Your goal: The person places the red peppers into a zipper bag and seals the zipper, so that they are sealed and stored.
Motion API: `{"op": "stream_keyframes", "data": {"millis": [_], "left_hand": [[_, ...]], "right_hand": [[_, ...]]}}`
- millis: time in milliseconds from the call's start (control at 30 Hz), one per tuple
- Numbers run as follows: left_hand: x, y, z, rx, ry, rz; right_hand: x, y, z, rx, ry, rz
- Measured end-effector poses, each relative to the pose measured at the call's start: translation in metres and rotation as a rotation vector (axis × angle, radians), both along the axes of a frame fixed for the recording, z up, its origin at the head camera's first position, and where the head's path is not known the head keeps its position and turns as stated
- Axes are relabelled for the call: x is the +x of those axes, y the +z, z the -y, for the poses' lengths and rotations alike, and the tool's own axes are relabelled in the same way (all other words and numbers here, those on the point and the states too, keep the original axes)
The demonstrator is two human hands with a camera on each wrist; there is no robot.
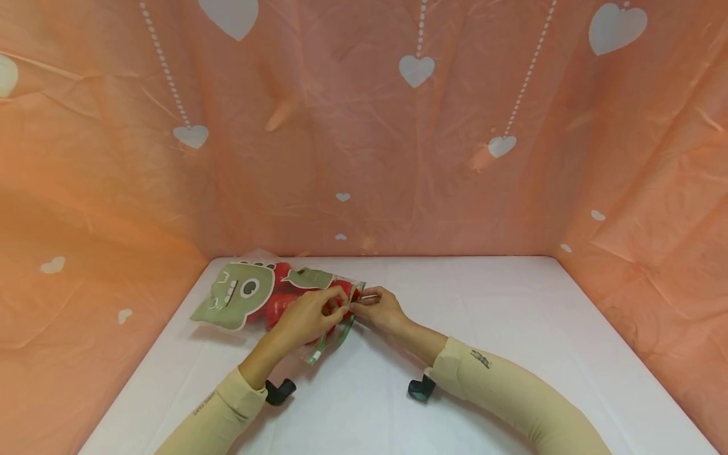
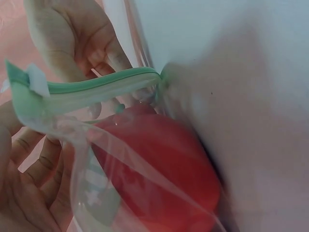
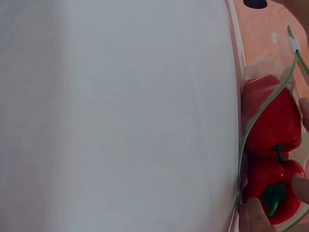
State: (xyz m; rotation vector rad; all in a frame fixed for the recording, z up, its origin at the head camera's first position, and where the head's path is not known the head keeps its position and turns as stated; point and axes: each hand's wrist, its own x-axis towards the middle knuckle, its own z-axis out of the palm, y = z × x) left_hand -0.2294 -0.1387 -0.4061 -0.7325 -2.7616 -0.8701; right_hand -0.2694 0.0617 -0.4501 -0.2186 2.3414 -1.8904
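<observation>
A clear zip bag point(image 1: 232, 294) printed with a green cartoon monster lies at the back left of the table, with several red bell peppers point(image 3: 275, 121) inside. Its green-edged mouth point(image 2: 106, 79) faces right and gapes; a white slider point(image 2: 37, 79) sits at the near end. My left hand point(image 1: 309, 316) reaches over the bag and pinches its rim between thumb and forefinger. From the other side my right hand point(image 1: 382, 309) grips the rim at the far part of the mouth, fingertips beside a pepper with a green stem point(image 3: 273, 195).
A white cloth covers the table point(image 1: 483, 328). Orange curtains point(image 1: 364, 158) with white hearts enclose it at the back and both sides. Black wrist cameras point(image 1: 421, 388) hang under both wrists, low over the table.
</observation>
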Motion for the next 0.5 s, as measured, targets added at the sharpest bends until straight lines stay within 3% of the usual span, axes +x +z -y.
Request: {"op": "stream_keyframes", "data": {"millis": [500], "left_hand": [[0.0011,0.0010,0.0025,-0.004,0.004,0.011]], "right_hand": [[-0.0016,-0.0022,0.0048,-0.062,0.067,-0.030]]}}
